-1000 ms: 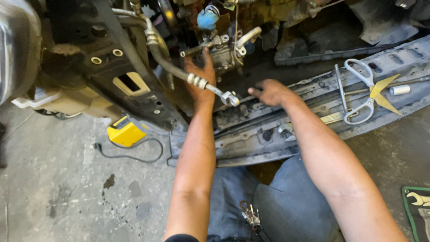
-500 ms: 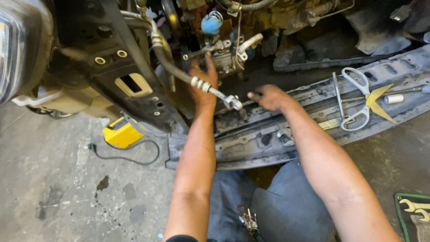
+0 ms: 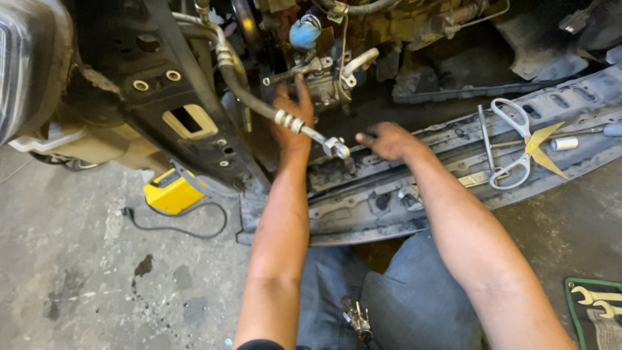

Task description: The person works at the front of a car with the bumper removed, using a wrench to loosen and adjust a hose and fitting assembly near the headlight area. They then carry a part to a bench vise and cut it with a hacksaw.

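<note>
My left hand (image 3: 291, 113) reaches up into the engine bay and grips a metal compressor part (image 3: 324, 87) behind a black hose. That hose (image 3: 259, 97) ends in a metal fitting (image 3: 335, 148) that hangs loose in front of my wrist. My right hand (image 3: 387, 139) rests with curled fingers on the grey plastic panel (image 3: 363, 207), just right of the fitting; I cannot tell whether it holds anything small. A blue cap (image 3: 304, 32) sits above the compressor.
On the panel to the right lie white-handled snips (image 3: 515, 139), a thin metal rod (image 3: 484, 136), a yellow piece (image 3: 541, 149) and a small white cylinder (image 3: 564, 144). A yellow device (image 3: 170, 191) with a black cord lies on the concrete floor. Wrenches (image 3: 599, 298) lie on a mat at bottom right.
The view has shifted slightly. My left hand has stayed on the compressor part, and my right hand has stayed on the panel beside the hose fitting.
</note>
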